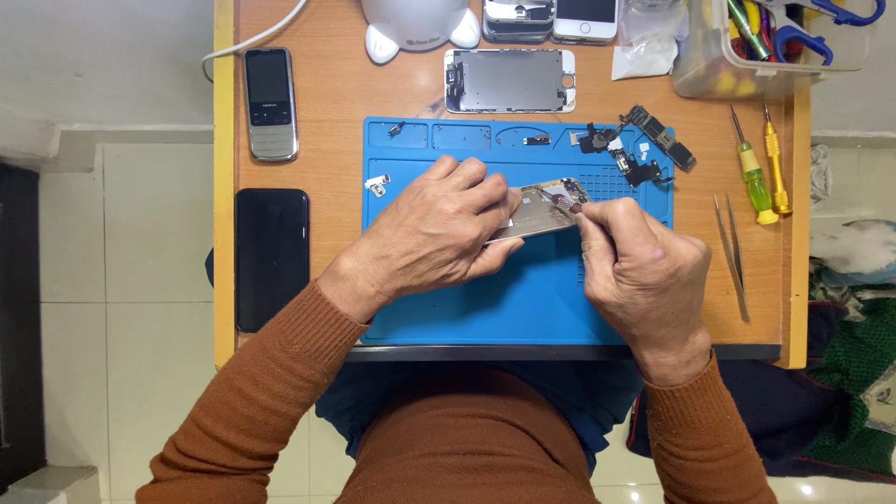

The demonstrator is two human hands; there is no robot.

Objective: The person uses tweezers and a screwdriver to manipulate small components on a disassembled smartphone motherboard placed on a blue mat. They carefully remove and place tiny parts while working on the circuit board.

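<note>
My left hand (439, 229) grips an opened silver phone housing (546, 207) and holds it tilted above the blue repair mat (485, 308). My right hand (644, 271) is closed with its fingertips pinched at the housing's upper right corner, on a small part with a reddish coil pattern (566, 198). What the fingers pinch is too small to make out. Loose black phone parts (644, 149) lie at the mat's top right corner.
A detached phone screen panel (510, 80) lies above the mat. A silver keypad phone (270, 103) and a black smartphone (271, 259) sit at the left. Two screwdrivers (761, 173), tweezers (733, 252) and a clear tool box (775, 42) are at the right.
</note>
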